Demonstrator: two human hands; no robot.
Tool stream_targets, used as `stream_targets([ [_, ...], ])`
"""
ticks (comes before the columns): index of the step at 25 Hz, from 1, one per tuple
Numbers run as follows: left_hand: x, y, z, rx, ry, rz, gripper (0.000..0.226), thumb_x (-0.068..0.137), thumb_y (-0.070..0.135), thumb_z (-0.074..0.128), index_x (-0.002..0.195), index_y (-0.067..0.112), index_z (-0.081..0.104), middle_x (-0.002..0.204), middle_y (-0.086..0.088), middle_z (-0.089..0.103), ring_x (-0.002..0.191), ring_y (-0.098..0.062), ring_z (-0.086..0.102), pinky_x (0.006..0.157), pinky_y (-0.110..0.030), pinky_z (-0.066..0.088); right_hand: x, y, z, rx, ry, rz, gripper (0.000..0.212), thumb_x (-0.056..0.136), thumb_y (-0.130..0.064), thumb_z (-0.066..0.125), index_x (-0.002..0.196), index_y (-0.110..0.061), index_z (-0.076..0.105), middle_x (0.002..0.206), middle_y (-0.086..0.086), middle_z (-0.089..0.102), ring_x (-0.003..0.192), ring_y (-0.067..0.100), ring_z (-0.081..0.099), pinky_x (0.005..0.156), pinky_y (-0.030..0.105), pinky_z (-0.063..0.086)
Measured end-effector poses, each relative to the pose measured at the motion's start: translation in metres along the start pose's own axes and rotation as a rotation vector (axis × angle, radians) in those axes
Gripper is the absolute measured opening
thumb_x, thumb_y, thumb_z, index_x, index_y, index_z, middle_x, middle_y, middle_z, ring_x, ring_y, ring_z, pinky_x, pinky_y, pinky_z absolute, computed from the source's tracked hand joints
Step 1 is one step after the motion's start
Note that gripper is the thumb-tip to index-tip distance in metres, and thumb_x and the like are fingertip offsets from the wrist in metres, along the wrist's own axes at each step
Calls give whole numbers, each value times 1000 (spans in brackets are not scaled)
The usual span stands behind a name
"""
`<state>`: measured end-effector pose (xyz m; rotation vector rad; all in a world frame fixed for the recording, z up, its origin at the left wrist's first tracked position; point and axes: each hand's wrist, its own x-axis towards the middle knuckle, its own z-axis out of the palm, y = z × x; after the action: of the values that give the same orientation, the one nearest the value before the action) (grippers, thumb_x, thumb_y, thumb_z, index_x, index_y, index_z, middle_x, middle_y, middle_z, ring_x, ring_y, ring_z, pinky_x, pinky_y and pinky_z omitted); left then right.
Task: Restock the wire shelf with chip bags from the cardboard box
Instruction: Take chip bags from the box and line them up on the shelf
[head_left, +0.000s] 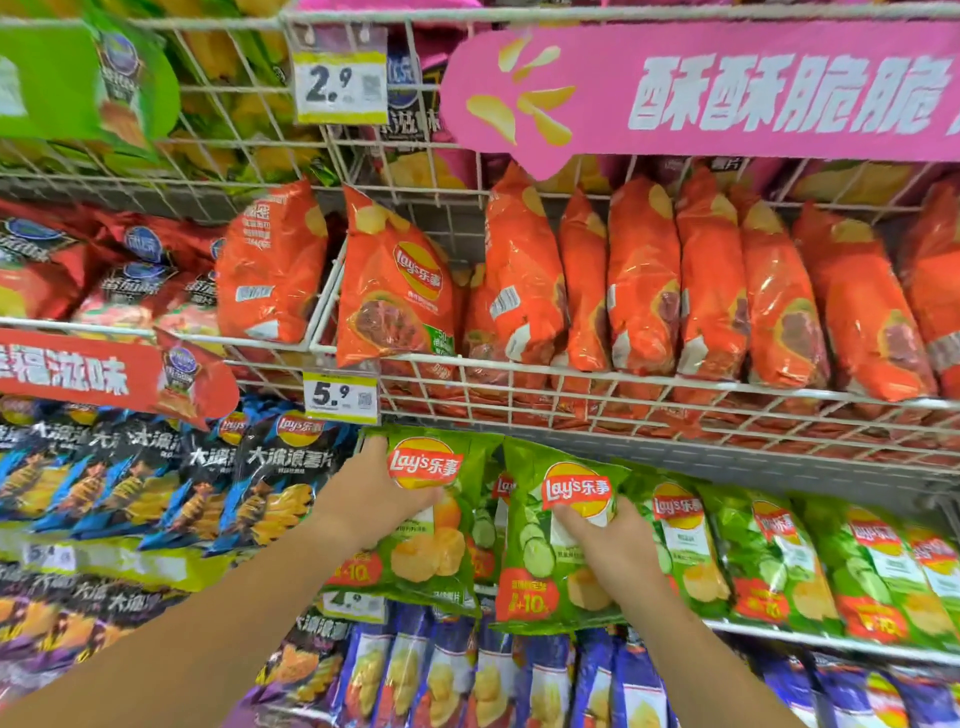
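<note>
My left hand (371, 493) grips the left edge of a green chip bag (431, 551) at the left end of the lower wire shelf (810, 636). My right hand (613, 545) grips a second green chip bag (545, 571) beside it, thumb on its front. Both bags stand upright at the front of a row of like green bags (779, 551) running right. The cardboard box is out of view.
Above, a wire basket (623, 387) holds orange chip bags (644, 280). Black and blue bags (270, 483) fill the shelf to the left, purple bags (498, 680) the one below. Price tags (340, 397) and a pink sign (727, 93) hang off the shelf fronts.
</note>
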<state>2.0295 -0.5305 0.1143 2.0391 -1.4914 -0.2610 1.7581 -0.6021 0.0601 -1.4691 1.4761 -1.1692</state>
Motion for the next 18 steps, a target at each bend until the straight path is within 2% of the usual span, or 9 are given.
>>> stream_targets([
  [3,30,-13,10,-30,3,21,91,73,68,73,137,18,33,84,5,61,69,-12,63,53,-29,49,15,-5,25,-15,21,33,101,63,-72,76,138,-11,48,123,6,65,113,27,61,93,39,48],
  [5,50,-23,18,-13,30,47,97,73,69,72,140,14,30,91,7,60,78,-15,62,61,-30,49,25,-10,38,-40,37,45,82,70,-66,77,124,-13,49,115,6,63,105,25,59,91,39,47],
  [8,78,-35,34,10,-12,15,108,74,73,67,150,12,19,127,-8,57,113,-28,58,84,-35,47,39,-10,52,-47,57,45,44,83,-46,78,98,-23,44,95,-1,60,77,8,53,69,30,41],
  [10,86,-39,45,57,-17,3,111,74,77,63,150,11,16,132,-12,55,119,-31,56,89,-37,46,44,-11,59,-57,57,31,38,84,-42,78,90,-27,44,88,-6,60,71,-1,50,60,25,39],
  [13,91,-44,55,129,-16,-3,114,73,78,63,150,8,16,124,-14,58,110,-30,60,80,-34,46,50,-1,74,-71,57,43,48,82,-47,79,102,-19,46,87,-9,60,74,1,53,70,32,42],
  [15,93,-51,56,117,-52,-13,113,69,79,64,150,13,22,128,-15,54,105,-30,59,79,-35,48,50,6,83,-125,62,51,53,80,-52,78,105,-17,47,86,-9,61,76,7,57,74,34,44],
  [17,93,-54,55,136,-57,-11,109,65,90,53,148,23,31,124,-16,53,92,-30,56,77,-36,51,50,12,88,-158,58,59,57,77,-57,78,105,-18,46,91,-5,64,83,17,63,78,39,50],
  [18,92,-53,54,179,-62,-5,116,62,95,46,150,21,28,124,-17,52,92,-30,56,77,-35,51,51,12,90,-157,44,60,58,76,-58,78,105,-19,46,94,-3,64,88,20,65,81,41,52],
])
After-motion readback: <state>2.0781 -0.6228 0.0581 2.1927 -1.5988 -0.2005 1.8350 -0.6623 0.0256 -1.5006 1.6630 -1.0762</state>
